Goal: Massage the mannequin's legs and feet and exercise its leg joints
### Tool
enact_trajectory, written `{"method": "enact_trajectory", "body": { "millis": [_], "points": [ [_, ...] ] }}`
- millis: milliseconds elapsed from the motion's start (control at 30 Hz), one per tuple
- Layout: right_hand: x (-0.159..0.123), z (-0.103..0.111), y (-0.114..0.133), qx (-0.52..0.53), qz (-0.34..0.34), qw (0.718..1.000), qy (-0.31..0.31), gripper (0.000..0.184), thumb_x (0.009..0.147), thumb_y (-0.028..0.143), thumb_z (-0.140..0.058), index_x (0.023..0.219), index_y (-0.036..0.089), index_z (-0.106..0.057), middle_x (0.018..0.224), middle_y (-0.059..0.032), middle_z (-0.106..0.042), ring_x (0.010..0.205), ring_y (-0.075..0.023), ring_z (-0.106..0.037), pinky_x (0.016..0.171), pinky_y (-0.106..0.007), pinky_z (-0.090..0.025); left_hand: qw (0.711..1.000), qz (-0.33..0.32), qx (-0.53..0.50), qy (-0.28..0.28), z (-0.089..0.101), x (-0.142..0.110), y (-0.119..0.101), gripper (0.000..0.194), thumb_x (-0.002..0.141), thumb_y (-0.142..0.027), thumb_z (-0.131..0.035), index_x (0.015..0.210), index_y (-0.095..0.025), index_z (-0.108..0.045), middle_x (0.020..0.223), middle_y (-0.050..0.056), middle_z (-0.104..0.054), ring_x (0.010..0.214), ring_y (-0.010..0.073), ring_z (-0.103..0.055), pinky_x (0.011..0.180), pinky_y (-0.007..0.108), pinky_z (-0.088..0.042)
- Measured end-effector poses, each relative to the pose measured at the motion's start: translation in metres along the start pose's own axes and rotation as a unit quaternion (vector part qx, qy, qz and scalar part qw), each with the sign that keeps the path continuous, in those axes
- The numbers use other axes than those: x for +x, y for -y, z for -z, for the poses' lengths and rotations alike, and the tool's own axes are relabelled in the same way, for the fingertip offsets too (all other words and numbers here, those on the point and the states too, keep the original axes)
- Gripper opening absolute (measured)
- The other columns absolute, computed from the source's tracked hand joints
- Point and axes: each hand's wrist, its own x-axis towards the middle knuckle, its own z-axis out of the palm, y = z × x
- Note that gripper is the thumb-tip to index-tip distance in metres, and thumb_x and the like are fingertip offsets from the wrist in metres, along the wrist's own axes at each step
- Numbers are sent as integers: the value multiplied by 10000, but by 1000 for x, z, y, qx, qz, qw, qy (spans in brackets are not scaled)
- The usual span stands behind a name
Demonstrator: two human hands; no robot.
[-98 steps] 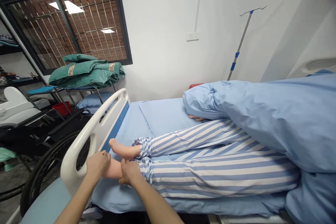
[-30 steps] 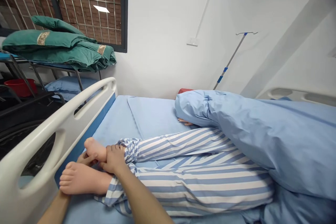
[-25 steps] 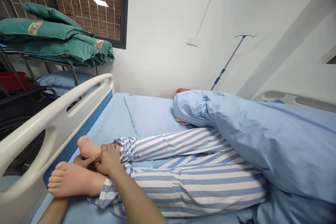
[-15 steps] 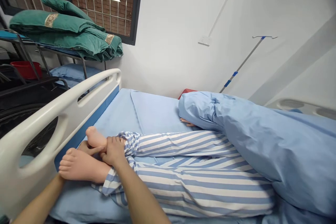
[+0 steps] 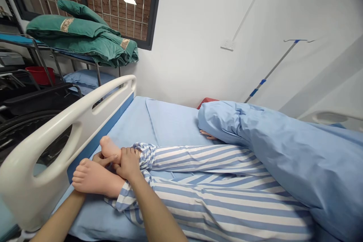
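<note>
Not much of the person on show here, just two bare arms coming up from the bottom edge of the frame: the left forearm (image 5: 59, 219) at lower left and the right forearm (image 5: 155, 211) at bottom centre. Both look pretty slim. The right hand (image 5: 129, 164) shows broad knuckles and slender fingers, while the left hand (image 5: 103, 160) is mostly hidden, only its thin fingers peeking out.

- My right hand (image 5: 129, 164) has moved off the near shin and now grips just above the far foot (image 5: 109, 148).
- My left hand (image 5: 104, 159) has slid under the near foot (image 5: 95, 178); only its fingers show between the feet, so I can't see its grip well from here.
- The near foot's toes now show, and it has crossed close against the far foot.
- My view has levelled, and the bed rail (image 5: 82, 115) now looms larger on the left.
</note>
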Motion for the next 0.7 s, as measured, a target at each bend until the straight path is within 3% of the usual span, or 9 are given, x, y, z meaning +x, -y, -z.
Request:
{"method": "enact_trajectory", "body": {
  "millis": [700],
  "points": [
    [-1, 5, 3, 20, -10, 1000, 9, 430, 644, 415, -615, 969, 172, -470, 969, -95, -540, 915, -251, -445, 803, -387, -277, 995, -24, 73, -59, -1, -2, 0, 482, 868, -132, -8, 927, -93, -485, 830, 120, -502, 804, 244, -460, 624, 329, -306]
  ]
}}
